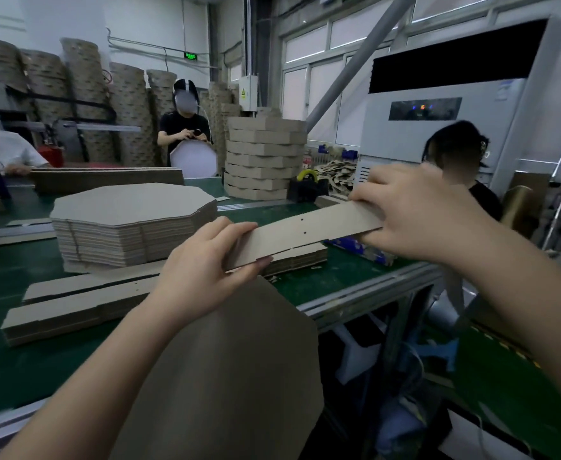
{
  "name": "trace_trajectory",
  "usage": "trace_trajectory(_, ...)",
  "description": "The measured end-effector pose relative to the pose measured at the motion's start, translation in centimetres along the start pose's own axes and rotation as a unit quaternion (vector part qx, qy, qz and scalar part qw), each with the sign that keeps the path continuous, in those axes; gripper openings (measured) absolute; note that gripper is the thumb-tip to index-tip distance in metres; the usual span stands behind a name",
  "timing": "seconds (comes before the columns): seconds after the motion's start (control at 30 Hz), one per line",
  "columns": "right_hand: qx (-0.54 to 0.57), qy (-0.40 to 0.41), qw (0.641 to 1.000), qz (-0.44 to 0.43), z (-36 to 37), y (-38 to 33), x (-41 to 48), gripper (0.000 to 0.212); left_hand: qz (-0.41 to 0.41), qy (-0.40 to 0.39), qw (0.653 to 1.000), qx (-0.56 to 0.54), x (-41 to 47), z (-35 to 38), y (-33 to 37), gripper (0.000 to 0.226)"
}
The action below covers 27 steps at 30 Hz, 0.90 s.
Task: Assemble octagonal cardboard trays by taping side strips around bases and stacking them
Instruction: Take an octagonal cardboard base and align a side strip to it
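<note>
Right up close, a big brown octagonal cardboard base (232,376) juts out past the near edge of the green worktable (23,366), parked under the arms, likely so a wall can go round it next. Just above, the left hand (202,270) grips the left end of a long grey-brown cardboard side strip (305,230), fingers curled over the top edge and thumb along the bottom. The right hand (415,214) pinches the far end, so the strip hangs stretched between them above the table. That two-ended hold looks meant for lining it up against an edge, though I can't tell if its lower corner touches the base. To the left, flat spare strips (73,313) lie piled within reach, and a thick stack of octagonal blanks (133,224) sits behind them. Farther back there's a black tape dispenser with a yellow roll (307,187), then a tower of finished trays (262,157). As for writing, the green lit sign (190,56) is too small to read, the yellow warning sticker (243,93) likewise, and the digits on the white air-conditioner cabinet (438,127) are blurred.
</note>
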State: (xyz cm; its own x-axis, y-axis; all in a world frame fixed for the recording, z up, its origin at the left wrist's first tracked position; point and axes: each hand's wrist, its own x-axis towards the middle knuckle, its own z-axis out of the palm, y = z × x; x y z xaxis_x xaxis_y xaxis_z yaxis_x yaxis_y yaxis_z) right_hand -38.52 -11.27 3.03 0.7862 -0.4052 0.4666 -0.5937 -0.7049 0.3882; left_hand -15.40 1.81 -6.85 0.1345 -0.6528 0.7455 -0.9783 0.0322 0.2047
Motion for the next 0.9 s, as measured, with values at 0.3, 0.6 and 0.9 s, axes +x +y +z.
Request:
trace_trajectory(0.3,0.424,-0.162,0.890,0.034,10.8,-1.9,-2.2,0.053,-0.030,-0.049,0.997,0.044,-1.5,1.8,1.0,0.046)
trace_trajectory(0.6,0.664,-0.052,0.746,-0.009,12.8,-8.0,-0.6,0.057,0.034,-0.078,0.989,0.122,-2.3,2.8,1.4,0.047)
trace_trajectory(0.9,0.665,-0.027,0.744,0.057,14.0,-8.3,0.5,0.037,-0.242,-0.162,0.950,0.113,-4.9,-0.4,-4.6,0.073)
